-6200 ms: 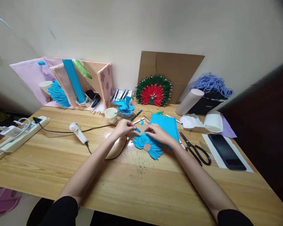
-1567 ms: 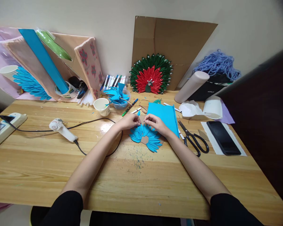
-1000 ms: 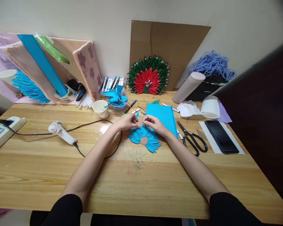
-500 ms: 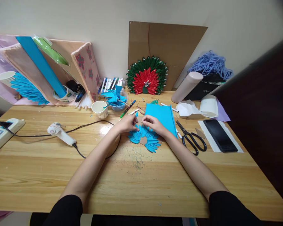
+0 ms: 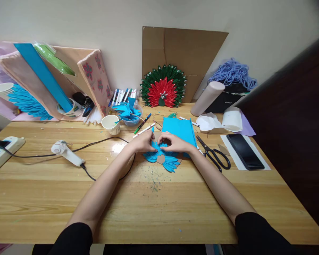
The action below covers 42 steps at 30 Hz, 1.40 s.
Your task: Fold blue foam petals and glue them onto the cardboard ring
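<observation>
A piece of brown cardboard (image 5: 161,159) lies on the table in front of me, bearing a ring of narrow blue petals (image 5: 171,164) around a bare round centre. My left hand (image 5: 145,141) is bent over the upper left petals, its thumb and fingers closed on a petal. Right beside it, my right hand (image 5: 172,142) has its fingers curled and its thumb against the petals at the top of the ring. The fingers hide part of the petals there. Just behind my right hand lies a blue sheet (image 5: 177,125).
Black-handled scissors (image 5: 215,156) and a phone (image 5: 245,151) lie to the right. At left is a white glue gun (image 5: 67,153) with a black cord. Behind stand a paper cup (image 5: 111,124), a bowl of blue scraps (image 5: 133,121) and a red-green peacock craft (image 5: 163,86).
Both hands have come down onto the upper petals, the right moving lower with its thumb now on them. The whole view has shifted slightly.
</observation>
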Each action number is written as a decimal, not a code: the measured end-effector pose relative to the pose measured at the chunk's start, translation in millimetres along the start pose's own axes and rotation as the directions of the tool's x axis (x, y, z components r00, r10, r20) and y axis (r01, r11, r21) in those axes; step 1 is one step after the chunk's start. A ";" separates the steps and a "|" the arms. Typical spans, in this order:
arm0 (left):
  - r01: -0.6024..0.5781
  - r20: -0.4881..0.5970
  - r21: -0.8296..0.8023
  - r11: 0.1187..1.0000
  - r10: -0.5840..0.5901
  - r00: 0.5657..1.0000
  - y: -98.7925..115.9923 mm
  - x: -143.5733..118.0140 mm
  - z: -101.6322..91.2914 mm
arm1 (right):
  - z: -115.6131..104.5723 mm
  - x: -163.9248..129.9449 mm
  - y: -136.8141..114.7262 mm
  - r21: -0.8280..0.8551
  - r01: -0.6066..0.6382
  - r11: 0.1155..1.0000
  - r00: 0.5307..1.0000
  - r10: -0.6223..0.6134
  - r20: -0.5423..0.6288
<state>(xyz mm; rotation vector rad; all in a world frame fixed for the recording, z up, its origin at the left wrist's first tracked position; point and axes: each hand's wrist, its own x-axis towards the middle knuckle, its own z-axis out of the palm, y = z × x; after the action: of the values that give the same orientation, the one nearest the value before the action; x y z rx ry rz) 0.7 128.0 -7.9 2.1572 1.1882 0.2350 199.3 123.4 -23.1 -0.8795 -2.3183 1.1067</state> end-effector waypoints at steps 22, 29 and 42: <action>-0.045 -0.035 0.159 0.986 0.052 0.998 3.6 -4.8 6.7 | 4.0 3.1 0.0 -0.123 0.074 0.990 0.997 -0.073 0.010; -0.011 -0.031 0.195 0.981 0.017 0.999 14.7 -8.9 2.7 | 4.9 3.2 -2.3 -0.126 0.068 0.990 0.997 -0.070 -0.010; 0.068 -0.080 0.067 0.995 -0.063 0.995 13.1 -21.0 -13.3 | -21.7 -1.1 8.5 0.214 -0.207 0.955 0.904 0.270 -0.331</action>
<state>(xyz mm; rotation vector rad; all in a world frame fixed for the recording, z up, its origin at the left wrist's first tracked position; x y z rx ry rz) -8.3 112.3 13.5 2.1817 1.3270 0.2553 216.2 138.3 -17.0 -1.2101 -1.8237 1.1175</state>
